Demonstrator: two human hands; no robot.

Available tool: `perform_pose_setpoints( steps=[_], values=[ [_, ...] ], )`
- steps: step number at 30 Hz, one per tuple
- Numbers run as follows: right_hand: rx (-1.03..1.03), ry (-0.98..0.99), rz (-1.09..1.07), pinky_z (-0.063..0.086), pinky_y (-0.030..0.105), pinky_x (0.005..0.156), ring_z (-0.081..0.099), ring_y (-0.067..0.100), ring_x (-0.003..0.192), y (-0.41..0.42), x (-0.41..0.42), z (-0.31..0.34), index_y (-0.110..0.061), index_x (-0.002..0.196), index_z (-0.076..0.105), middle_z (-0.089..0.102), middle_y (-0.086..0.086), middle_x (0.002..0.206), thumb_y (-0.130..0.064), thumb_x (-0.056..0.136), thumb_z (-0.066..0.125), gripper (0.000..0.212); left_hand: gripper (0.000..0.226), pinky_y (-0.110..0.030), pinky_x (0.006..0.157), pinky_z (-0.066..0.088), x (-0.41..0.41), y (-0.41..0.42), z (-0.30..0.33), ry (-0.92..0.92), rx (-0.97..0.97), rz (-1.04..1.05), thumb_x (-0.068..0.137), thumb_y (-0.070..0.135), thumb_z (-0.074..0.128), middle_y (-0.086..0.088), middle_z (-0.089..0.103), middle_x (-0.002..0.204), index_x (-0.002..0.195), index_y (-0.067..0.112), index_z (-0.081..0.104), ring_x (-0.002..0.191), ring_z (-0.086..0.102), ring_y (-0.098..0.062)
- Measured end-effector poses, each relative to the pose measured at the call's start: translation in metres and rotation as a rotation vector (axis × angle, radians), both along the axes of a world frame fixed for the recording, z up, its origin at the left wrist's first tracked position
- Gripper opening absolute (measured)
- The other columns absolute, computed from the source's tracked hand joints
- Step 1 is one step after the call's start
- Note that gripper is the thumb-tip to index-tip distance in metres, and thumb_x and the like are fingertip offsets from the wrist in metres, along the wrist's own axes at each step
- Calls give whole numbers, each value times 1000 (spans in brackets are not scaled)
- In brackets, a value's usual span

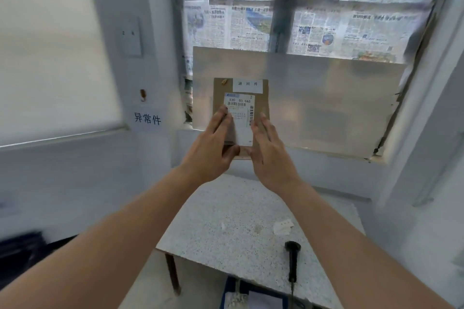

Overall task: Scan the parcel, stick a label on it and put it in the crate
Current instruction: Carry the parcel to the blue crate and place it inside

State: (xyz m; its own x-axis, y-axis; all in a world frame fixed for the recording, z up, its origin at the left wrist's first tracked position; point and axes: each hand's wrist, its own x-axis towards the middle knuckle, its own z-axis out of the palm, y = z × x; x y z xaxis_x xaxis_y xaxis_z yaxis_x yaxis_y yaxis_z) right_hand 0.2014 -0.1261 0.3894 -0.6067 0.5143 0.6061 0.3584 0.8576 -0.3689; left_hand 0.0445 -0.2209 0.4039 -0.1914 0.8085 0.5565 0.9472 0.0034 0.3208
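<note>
Both hands hold one brown parcel [241, 112] up in front of the far window.

The left hand [213, 143] grips the parcel's left edge, thumb under its bottom corner; the right hand [270, 153] lies flat with spread fingers against its right edge. The parcel stands upright, well above the speckled surface [226, 220], with open room below it. It carries two labels: a barcode label [239, 117] on its middle and a small white label [247, 85] at the top. One black scanner [292, 261] lies near the surface's near right edge; one paper scrap [282, 226] lies farther back.
</note>
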Motion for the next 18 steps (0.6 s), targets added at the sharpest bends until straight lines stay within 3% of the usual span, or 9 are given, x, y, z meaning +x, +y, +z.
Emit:
perform_pose_setpoints(
  steps=[7,18],
  values=[
    [14,7,172,29,53,123,13,25,159,-67,-57,6,-6,162,26,13,11,172,-12,102,59,68,91,-56,113,43,-46,-91,6,52,-29,179,96,40,64,5,-1,173,164,15,10,148,36,-38],
    [13,0,408,30,55,122,15,32,157,-222,-197,-5,-6,159,31,14,19,167,-11,99,62,68,92,-48,115,42,-155,-282,8,74,-74,393,93,39,70,2,5,173,163,10,17,152,32,-28]
  ],
)
